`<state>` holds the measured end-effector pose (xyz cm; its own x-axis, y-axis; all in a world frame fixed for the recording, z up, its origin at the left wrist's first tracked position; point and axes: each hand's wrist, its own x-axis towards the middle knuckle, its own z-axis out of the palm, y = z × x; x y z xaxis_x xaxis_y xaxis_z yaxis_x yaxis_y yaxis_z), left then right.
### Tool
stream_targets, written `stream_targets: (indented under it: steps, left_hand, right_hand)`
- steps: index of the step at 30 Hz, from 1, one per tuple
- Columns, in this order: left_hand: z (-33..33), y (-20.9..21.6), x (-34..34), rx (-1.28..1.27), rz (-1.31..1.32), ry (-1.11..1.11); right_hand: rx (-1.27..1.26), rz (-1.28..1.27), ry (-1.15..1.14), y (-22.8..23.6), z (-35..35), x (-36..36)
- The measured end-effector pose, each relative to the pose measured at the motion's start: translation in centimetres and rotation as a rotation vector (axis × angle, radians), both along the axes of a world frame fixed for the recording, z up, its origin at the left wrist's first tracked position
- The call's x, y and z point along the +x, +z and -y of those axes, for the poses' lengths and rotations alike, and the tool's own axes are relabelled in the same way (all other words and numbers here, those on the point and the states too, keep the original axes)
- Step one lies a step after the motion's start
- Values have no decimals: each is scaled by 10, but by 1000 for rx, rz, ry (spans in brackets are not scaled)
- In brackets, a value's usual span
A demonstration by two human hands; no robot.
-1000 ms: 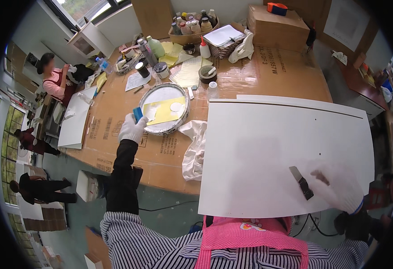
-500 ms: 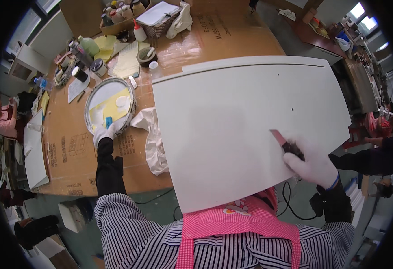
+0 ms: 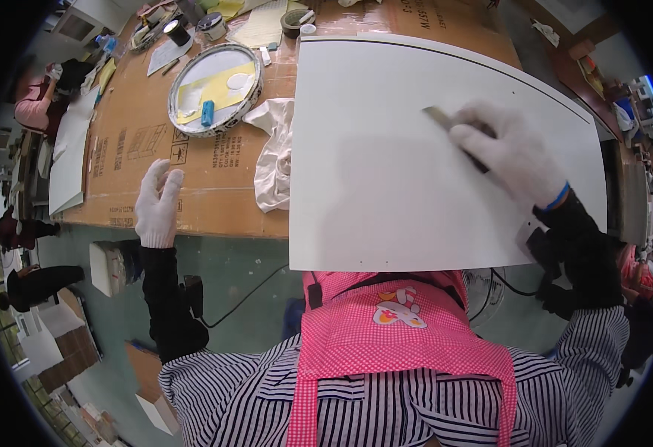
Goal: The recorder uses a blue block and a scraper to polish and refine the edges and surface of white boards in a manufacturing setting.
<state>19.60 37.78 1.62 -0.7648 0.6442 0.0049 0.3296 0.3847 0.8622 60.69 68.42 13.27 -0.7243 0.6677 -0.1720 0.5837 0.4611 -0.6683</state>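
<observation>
A large white panel (image 3: 386, 179) lies flat on a cardboard-covered table (image 3: 214, 186) in front of me. My right hand (image 3: 509, 153), in a white glove, grips a dark flat scraper (image 3: 445, 123) and presses its blade on the panel's upper right area. My left hand (image 3: 156, 203), also gloved, rests with fingers spread on the cardboard near the table's front edge, holding nothing. A crumpled white cloth (image 3: 274, 153) lies beside the panel's left edge, between my hands.
A round white tray (image 3: 214, 86) with yellow and white paste and a small blue object sits behind the cloth. Jars, tape and papers (image 3: 192, 26) crowd the far left. Other people (image 3: 32, 112) work at the left. White boards (image 3: 69, 160) lie at the table's left end.
My left hand has left the round tray and come down onto the cardboard near the front edge. My right hand has carried the scraper up and across the panel, away from me.
</observation>
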Motion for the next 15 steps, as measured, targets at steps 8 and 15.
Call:
stream_targets:
  steps: [8,15]
  left_hand:
    - [-17,39,91,162,363,-151]
    - [-66,57,142,142,607,-485]
  right_hand:
    - [-192,42,792,18,111,-38]
    - [147,-7,-26,14,23,80]
